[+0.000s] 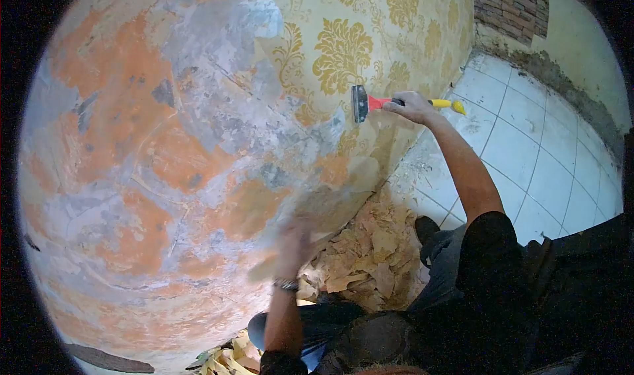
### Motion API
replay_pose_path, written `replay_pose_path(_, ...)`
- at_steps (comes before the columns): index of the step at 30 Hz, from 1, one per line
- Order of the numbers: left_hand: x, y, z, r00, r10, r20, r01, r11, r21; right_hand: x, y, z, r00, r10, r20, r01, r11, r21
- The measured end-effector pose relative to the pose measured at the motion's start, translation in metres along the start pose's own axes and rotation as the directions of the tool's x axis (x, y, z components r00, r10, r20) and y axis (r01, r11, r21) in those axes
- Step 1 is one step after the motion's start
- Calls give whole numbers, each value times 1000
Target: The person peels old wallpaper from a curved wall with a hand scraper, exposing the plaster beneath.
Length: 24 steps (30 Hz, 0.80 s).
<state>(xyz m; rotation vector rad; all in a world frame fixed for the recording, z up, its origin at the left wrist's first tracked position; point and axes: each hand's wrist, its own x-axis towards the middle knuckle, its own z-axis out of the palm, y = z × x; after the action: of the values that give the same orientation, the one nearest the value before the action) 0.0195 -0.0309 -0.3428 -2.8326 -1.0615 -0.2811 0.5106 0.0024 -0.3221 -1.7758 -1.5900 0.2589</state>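
Note:
My right hand (411,107) is wrapped round the handle of a scraper (378,103) with a red neck and yellow end. Its wide metal blade lies at the gold-patterned wallpaper (343,48). Lower down, my left hand (296,238) is smeared by motion near the bared wall (152,144), which shows orange and grey-white patches. A pale, blurred piece (264,268) is beside that hand; whether the fingers hold it cannot be made out. A dark band circles the left wrist.
Torn paper scraps (370,253) are heaped along the foot of the wall, with more scraps (231,358) at the bottom. White floor tiles (535,144) lie to the right. Brick-patterned covering (512,5) is on the far wall. My legs and a dark shoe (426,230) are below.

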Motion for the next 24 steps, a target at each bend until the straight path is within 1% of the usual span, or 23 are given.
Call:
replay_pose_path(1, 5, 2, -44, 985, -142, 98, 128, 983, 134, -3, 7, -1, 997, 65, 35, -64, 997, -32)
replay_pose_path(2, 11, 3, -88, 941, -280, 193, 218, 932, 289, -4, 8, 1, 996, 75, 40, -74, 997, -34)
replay_pose_path(3, 11, -4, -110, 959, -141, -244, 216, 925, 313, -3, 4, 5, 995, 58, 81, -58, 998, 2)
replay_pose_path(4, 14, -10, -124, 777, 36, -628, 228, 915, 333, -2, 0, 10, 992, 35, 119, -40, 998, 41)
replay_pose_path(5, 20, -15, -134, 779, 33, -626, 229, 915, 333, 0, -4, 20, 992, 36, 123, -41, 998, 42)
replay_pose_path(7, 36, -24, -146, 858, -4, -514, 305, 808, 503, 5, -10, 45, 998, -55, 30, 50, 986, 156)
replay_pose_path(8, 44, -27, -147, 858, -4, -514, 306, 808, 504, 4, -17, 49, 998, -56, 30, 51, 986, 156)
replay_pose_path(10, 58, -31, -145, 859, -34, -511, 353, 763, 542, 0, -26, 54, 998, -53, 45, 42, 978, 206)
replay_pose_path(11, 60, -29, -145, 847, -31, -530, 367, 754, 544, -2, -26, 50, 996, -37, 80, 18, 975, 222)
replay_pose_path(12, 60, -30, -143, 848, -35, -529, 369, 755, 542, -3, -23, 50, 996, -37, 84, 17, 975, 221)
replay_pose_path(14, 60, -33, -140, 827, 1, -562, 360, 767, 531, -4, -19, 47, 995, 13, 101, -27, 990, 138)
replay_pose_path(15, 61, -34, -140, 823, -5, -568, 367, 768, 525, -2, -25, 50, 995, 8, 102, -21, 991, 132)
replay_pose_path(17, 61, -32, -139, 823, -7, -568, 364, 774, 517, -4, -37, 63, 997, -76, 11, 71, 972, 223)
replay_pose_path(21, 60, -32, -140, 822, -14, -570, 367, 778, 510, -7, -36, 64, 998, -51, 24, 44, 968, 247)
replay_pose_path(23, 60, -33, -141, 821, 17, -570, 343, 785, 516, -11, -38, 54, 999, 8, 41, -15, 983, 183)
replay_pose_path(24, 62, -33, -142, 821, 16, -571, 345, 783, 518, -8, -44, 54, 999, 5, 41, -12, 983, 185)
